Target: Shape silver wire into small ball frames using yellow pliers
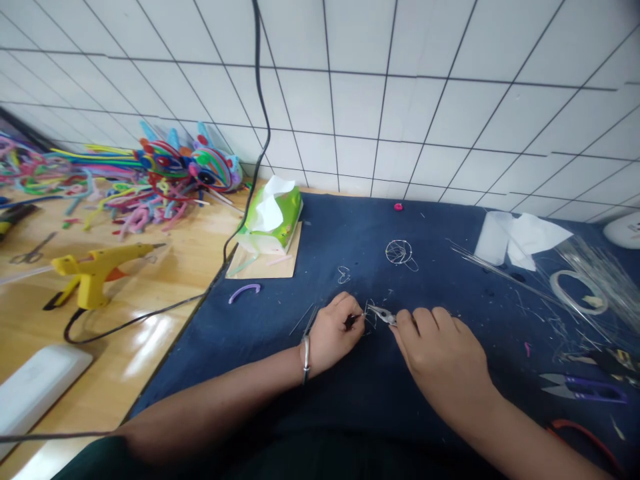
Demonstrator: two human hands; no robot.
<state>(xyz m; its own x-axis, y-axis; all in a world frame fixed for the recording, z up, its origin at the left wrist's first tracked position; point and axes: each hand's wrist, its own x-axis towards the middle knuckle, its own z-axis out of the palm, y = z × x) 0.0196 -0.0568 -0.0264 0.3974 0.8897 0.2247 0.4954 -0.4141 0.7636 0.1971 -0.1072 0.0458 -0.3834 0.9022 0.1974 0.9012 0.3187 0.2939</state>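
Observation:
My left hand [336,331] is closed in a pinch on a small bent wire piece [371,314], whose thin loops stick out to the right of the fingertips. My right hand [443,353] wraps round a pair of pliers [384,315]. The metal jaws of the pliers point left and sit at the wire, though I cannot tell whether they grip it. The handles are hidden in my palm. Beyond the hands lie a round wire frame [399,252] and a little wire curl [343,275]. Straight wire bits [310,319] lie beside my left wrist.
A yellow glue gun [95,270], tissue pack [275,213] and pile of coloured pipe cleaners [135,210] lie left. On the right are purple thread snips [583,388], a wire coil [579,293] and loose wires [607,280]. A black cable [259,80] hangs before the tiled wall.

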